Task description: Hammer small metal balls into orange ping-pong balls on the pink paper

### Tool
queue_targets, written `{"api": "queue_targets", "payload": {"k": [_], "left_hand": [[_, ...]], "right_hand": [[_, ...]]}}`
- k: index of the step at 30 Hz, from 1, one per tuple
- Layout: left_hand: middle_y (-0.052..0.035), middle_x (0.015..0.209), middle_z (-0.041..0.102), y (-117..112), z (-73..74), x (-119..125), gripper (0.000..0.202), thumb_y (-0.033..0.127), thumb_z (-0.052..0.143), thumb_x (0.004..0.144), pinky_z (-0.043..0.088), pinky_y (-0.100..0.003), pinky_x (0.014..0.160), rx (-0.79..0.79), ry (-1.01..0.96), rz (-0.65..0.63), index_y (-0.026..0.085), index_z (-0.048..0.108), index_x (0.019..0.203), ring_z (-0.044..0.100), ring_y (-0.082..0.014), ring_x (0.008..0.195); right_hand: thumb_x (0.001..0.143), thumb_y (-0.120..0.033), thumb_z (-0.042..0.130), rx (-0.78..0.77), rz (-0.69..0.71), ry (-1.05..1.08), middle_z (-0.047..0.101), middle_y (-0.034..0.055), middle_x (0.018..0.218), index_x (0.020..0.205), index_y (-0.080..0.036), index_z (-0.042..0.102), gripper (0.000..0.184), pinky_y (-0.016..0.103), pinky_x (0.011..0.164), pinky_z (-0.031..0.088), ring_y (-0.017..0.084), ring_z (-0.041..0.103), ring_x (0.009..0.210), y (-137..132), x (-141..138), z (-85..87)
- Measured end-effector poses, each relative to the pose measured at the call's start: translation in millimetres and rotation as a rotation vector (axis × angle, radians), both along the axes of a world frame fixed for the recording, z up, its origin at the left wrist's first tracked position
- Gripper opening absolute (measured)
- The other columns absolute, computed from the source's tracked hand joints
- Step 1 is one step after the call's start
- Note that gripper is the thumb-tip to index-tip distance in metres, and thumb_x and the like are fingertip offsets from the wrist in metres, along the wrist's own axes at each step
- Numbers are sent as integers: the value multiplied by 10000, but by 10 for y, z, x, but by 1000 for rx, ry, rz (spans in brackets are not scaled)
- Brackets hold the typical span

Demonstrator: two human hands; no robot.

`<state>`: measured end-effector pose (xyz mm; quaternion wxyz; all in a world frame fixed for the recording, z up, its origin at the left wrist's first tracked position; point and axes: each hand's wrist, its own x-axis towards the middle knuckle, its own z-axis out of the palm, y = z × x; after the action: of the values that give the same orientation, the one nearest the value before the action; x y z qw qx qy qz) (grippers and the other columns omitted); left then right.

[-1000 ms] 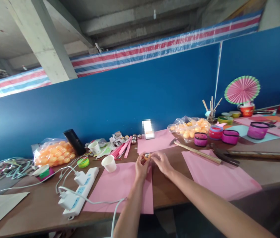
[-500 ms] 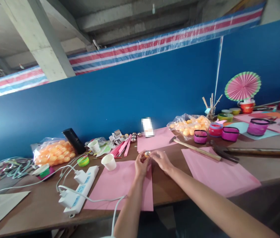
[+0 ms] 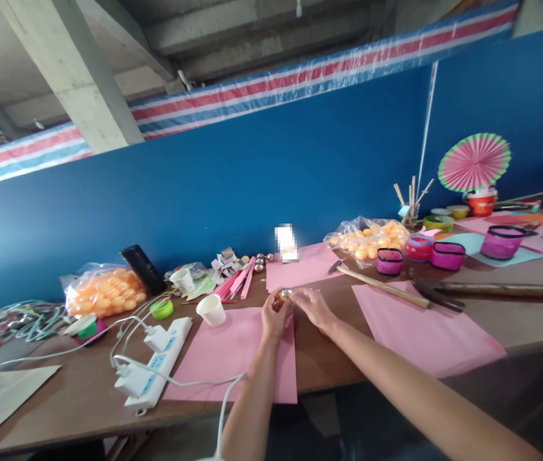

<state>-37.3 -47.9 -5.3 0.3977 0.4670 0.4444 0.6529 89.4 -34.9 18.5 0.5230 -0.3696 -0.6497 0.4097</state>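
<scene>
My left hand point(image 3: 275, 317) is closed around a small shiny silver ball point(image 3: 286, 293), with a bit of orange showing at its lower edge. From the other side, my right hand point(image 3: 317, 310) brings its bent fingertips close against the ball; whether they pinch it or something small is too fine to tell. Both hands are above the right edge of a pink sheet point(image 3: 233, 358). A white paper cup point(image 3: 210, 310) stands on that sheet, left of my hands. More silver balls point(image 3: 259, 264) lie behind them.
Left are a white power strip point(image 3: 159, 365) with cables, a bag of orange balls point(image 3: 105, 291) and a black object point(image 3: 143, 269). Right are a hammer point(image 3: 381, 286), a larger tool with a wooden handle point(image 3: 502, 291), another bag of balls point(image 3: 367, 240) and purple containers point(image 3: 447, 255). A blue partition point(image 3: 252, 186) stands behind.
My hands hold nearly the same pose around the silver ball. The whole view has shifted very slightly; objects on the table stay in place.
</scene>
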Motion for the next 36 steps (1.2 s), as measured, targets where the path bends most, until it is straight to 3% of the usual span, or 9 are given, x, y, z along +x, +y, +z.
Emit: {"api": "queue_targets", "payload": {"k": [17, 36], "left_hand": [[-110, 1030, 625, 29, -29, -14, 529, 236, 680, 633, 461, -332, 819, 26, 6, -2, 166, 522, 1133, 603, -201, 916], [-103, 1018, 632, 0, -4, -5, 554, 233, 685, 626, 474, -314, 794, -10, -10, -7, 169, 509, 1148, 605, -199, 911]], "right_hand": [[724, -339, 542, -26, 23, 2, 677, 68, 861, 806, -151, 632, 224, 307, 777, 446, 201, 611, 835, -28, -1, 37], [722, -378, 541, -28, 34, -9, 675, 79, 877, 824, -139, 638, 277, 324, 779, 444, 212, 610, 840, -36, 12, 44]]}}
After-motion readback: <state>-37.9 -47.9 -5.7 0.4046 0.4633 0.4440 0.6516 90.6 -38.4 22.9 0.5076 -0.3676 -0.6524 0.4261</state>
